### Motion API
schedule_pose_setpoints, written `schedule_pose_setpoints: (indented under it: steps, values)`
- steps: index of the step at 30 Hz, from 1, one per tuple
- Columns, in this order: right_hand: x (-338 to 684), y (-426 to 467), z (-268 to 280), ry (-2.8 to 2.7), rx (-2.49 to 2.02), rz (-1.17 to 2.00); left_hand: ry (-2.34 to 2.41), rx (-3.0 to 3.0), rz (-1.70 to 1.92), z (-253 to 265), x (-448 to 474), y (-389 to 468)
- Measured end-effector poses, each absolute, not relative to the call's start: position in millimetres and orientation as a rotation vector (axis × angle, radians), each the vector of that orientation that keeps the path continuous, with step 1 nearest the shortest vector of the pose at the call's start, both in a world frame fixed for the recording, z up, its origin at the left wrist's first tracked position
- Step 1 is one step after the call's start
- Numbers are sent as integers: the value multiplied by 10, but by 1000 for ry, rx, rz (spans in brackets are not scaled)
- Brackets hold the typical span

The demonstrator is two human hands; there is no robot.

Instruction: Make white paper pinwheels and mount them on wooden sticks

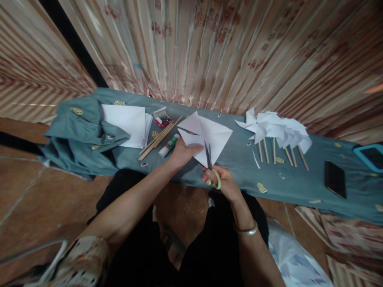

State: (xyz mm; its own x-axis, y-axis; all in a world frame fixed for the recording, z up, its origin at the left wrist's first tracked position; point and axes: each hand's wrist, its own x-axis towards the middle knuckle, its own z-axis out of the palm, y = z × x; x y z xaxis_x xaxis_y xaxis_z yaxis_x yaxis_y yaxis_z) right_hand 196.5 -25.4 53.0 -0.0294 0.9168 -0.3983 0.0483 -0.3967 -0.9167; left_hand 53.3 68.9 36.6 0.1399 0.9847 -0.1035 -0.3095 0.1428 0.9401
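Note:
A white square of paper [220, 133], slit inward from its left corner, is held over the bench in front of me. My left hand [184, 153] grips its near left part, the thumb lying on top. Green-handled scissors [208, 157] are in my right hand [220, 179], with fingers through the handle loops. Their blades are parted and point away from me, across the paper's near corner. Just left of my left hand lies a glue stick [169, 145], beside several thin wooden sticks [160, 137].
A stack of white paper [127, 123] and an opened small red box [163, 120] lie to the left. Several paper pinwheels [277, 129] on sticks rest to the right, near a paper sliver [256, 158]. Farther right are a phone [335, 179] and a blue-framed device [371, 156].

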Motion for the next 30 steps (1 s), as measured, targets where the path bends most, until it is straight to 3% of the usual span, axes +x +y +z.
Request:
schedule_pose_setpoints:
  steps: [7, 14, 23, 30]
  values:
    - [2311, -376, 586, -1138, -1500, 1635, 911, 881, 1300, 453, 332, 832]
    - [2526, -367, 480, -905, -1483, 1212, 894, 866, 1107, 438, 259, 738]
    - [2589, -164, 397, -766, -1568, 948, 975, 920, 836, 409, 263, 516]
    - [2497, -172, 422, -738, -1437, 1270, 1040, 859, 750, 413, 275, 496]
